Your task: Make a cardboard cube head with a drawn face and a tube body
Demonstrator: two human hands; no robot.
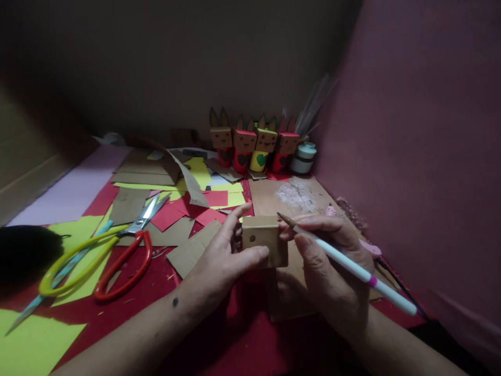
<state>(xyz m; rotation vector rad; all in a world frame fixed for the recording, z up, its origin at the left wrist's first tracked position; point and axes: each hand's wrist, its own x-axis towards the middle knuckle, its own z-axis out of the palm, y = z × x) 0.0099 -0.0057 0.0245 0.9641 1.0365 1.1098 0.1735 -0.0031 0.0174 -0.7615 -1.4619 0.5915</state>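
My left hand (230, 245) grips a small cardboard box (276, 250) from its left side, the thumb lying across the front face. One dark round dot shows on that face, left of the thumb tip. My right hand (332, 261) holds a white marker pen (348, 261) with a purple band and a brown tip. The tip points up and left, close to the box's upper right corner; whether it touches cannot be made out. Below the box lies a piece of cardboard (291, 297) on the red tabletop (235, 334).
Scissors (143, 222) with yellow and red handles lie at left among red paper scraps (168, 214), yellow sheets and cardboard. Several box-headed paper figures (245, 149) stand at the back beside a pale jar (304, 158). A pink glue gun (370, 249) with a cable is at right, near the wall.
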